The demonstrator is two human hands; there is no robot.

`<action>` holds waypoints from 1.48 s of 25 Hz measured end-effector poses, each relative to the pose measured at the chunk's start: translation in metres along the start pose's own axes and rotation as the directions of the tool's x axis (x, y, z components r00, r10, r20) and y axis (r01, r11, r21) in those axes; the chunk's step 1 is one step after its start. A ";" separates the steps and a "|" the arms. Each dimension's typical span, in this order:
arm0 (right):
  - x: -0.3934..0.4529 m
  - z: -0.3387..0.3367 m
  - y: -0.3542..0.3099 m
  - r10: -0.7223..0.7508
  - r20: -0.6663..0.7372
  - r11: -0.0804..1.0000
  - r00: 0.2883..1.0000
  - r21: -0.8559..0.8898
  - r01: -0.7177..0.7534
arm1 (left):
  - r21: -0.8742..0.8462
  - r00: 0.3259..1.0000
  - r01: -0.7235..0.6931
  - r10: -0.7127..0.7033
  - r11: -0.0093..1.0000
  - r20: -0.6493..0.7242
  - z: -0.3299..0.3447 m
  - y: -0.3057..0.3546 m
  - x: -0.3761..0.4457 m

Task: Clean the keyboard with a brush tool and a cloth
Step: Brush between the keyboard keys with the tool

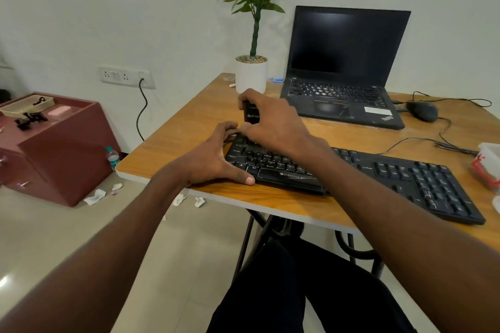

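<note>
A black Zebronics keyboard (378,173) lies across the wooden table (189,138), its left end near the table's front-left edge. My right hand (273,121) grips a small black brush tool (251,116), held upright over the keyboard's upper left corner; its lower end is hidden behind my fingers. My left hand (213,157) clasps the keyboard's left end, thumb along the front edge and fingers curled over the top corner. I see no cloth.
A black laptop (343,73) stands open at the back, a potted plant (251,73) to its left, a wired mouse (422,111) to its right. A red-and-clear container (487,167) sits at the right edge. Crumpled paper scraps (94,196) and a bottle (113,158) are on the floor beside a maroon cabinet (59,154).
</note>
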State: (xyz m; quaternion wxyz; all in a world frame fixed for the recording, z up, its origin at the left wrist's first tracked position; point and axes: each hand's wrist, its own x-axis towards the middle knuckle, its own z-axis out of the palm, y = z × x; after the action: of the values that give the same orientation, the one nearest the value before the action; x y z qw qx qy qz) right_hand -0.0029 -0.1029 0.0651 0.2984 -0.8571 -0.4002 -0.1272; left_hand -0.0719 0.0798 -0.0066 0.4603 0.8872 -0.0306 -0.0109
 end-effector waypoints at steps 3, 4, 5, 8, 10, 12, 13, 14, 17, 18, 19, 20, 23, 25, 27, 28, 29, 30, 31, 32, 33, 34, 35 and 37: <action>0.001 -0.001 0.000 0.014 -0.029 0.999 0.999 0.045 -0.012 | 0.008 1.000 -0.009 0.009 1.000 0.006 0.000 -0.002 0.000; -0.001 0.002 -0.002 -0.020 -0.024 0.997 1.000 0.079 0.022 | 0.010 1.000 -0.021 0.021 1.000 0.010 0.000 -0.003 -0.001; -0.003 0.004 -0.004 -0.046 -0.004 0.995 0.999 0.089 0.046 | 0.013 0.999 -0.031 0.031 0.999 0.012 0.000 -0.003 -0.001; 0.002 0.002 -0.001 0.003 -0.004 1.000 1.000 -0.025 -0.003 | 0.014 0.999 -0.031 0.031 0.999 0.014 0.000 -0.004 0.000; 0.002 0.001 -0.002 -0.013 -0.060 1.000 0.998 -0.018 0.012 | 0.003 0.999 -0.032 0.032 0.999 0.007 -0.001 -0.004 0.000; -0.002 0.003 -0.005 -0.062 -0.033 0.995 0.998 0.070 0.065 | -0.007 0.999 -0.035 0.035 0.999 0.005 -0.001 -0.003 0.000; -0.004 0.002 -0.005 -0.068 0.003 0.994 0.998 0.090 0.067 | -0.014 0.999 -0.036 0.036 0.999 0.008 -0.001 -0.003 -0.001; -0.003 0.001 -0.003 -0.054 0.021 0.996 0.998 0.077 0.052 | -0.019 0.999 -0.036 0.036 0.999 0.009 0.000 -0.002 -0.002; -0.001 -0.002 0.001 -0.026 -0.036 0.999 0.999 0.037 0.028 | -0.009 1.000 -0.031 0.031 0.999 0.000 0.000 -0.002 0.000; -0.003 -0.002 0.001 -0.034 -0.042 0.996 0.999 0.086 0.038 | -0.005 1.000 -0.028 0.028 1.000 -0.004 0.000 -0.002 0.000; -0.004 -0.002 0.000 -0.039 -0.025 0.990 0.999 0.135 0.042 | -0.001 0.999 -0.031 0.031 1.000 -0.007 0.000 -0.002 0.000; -0.005 -0.003 -0.001 -0.035 0.009 0.987 0.999 0.159 0.033 | 0.004 0.999 -0.033 0.033 0.999 -0.008 0.000 -0.003 -0.001; -0.001 -0.006 0.000 0.021 0.027 0.997 0.999 0.078 -0.023 | 0.019 1.000 -0.021 0.022 1.000 -0.017 0.000 -0.002 -0.002; -0.003 -0.005 -0.001 0.001 0.023 0.995 1.000 0.104 -0.003 | 0.020 1.000 -0.026 0.026 0.999 -0.015 0.000 -0.001 -0.002; -0.005 -0.005 -0.002 0.000 0.052 0.994 0.999 0.105 -0.005 | 0.024 0.999 -0.030 0.030 0.999 -0.012 0.000 -0.001 -0.002; -0.003 -0.007 -0.001 0.043 0.055 0.998 0.998 0.051 -0.046 | 0.022 1.000 -0.026 0.026 0.999 -0.013 -0.001 -0.001 -0.003; -0.001 -0.009 0.000 0.092 0.040 0.996 0.995 -0.019 -0.092 | 0.017 1.000 -0.021 0.022 1.000 -0.016 -0.001 -0.001 -0.003; 0.001 -0.011 0.000 0.121 0.025 0.991 0.992 -0.063 -0.119 | 0.012 1.000 -0.020 0.020 1.000 -0.019 -0.001 -0.001 -0.004; 0.001 -0.012 0.001 0.121 0.015 0.992 0.993 -0.046 -0.120 | 0.011 1.000 -0.024 0.024 1.000 -0.019 -0.001 -0.001 -0.004; -0.001 -0.013 0.001 0.107 0.017 0.994 0.994 0.019 -0.108 | 0.014 0.999 -0.029 0.029 0.999 -0.016 0.000 0.000 -0.003; -0.004 -0.013 0.000 0.093 0.041 0.992 0.995 0.076 -0.096 | 0.020 0.999 -0.031 0.032 0.999 -0.014 0.000 0.000 -0.003; -0.007 -0.015 -0.001 0.082 0.074 0.992 0.994 0.087 -0.088 | 0.023 0.999 -0.030 0.031 0.999 -0.013 -0.001 0.000 -0.003; -0.009 -0.016 0.001 0.090 0.098 0.995 0.991 0.039 -0.094 | 0.021 1.000 -0.026 0.027 0.999 -0.012 -0.002 0.000 -0.003; -0.007 -0.020 0.001 0.100 0.079 0.988 0.992 -0.127 -0.090 | 0.011 1.000 -0.027 0.027 1.000 -0.011 -0.002 -0.001 -0.003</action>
State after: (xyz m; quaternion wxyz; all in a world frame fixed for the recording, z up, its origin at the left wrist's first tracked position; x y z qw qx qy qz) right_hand -0.0059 -0.1197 0.0769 0.2335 -0.8966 -0.3626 -0.1004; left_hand -0.0748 0.0823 -0.0062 0.4558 0.8892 -0.0398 0.0005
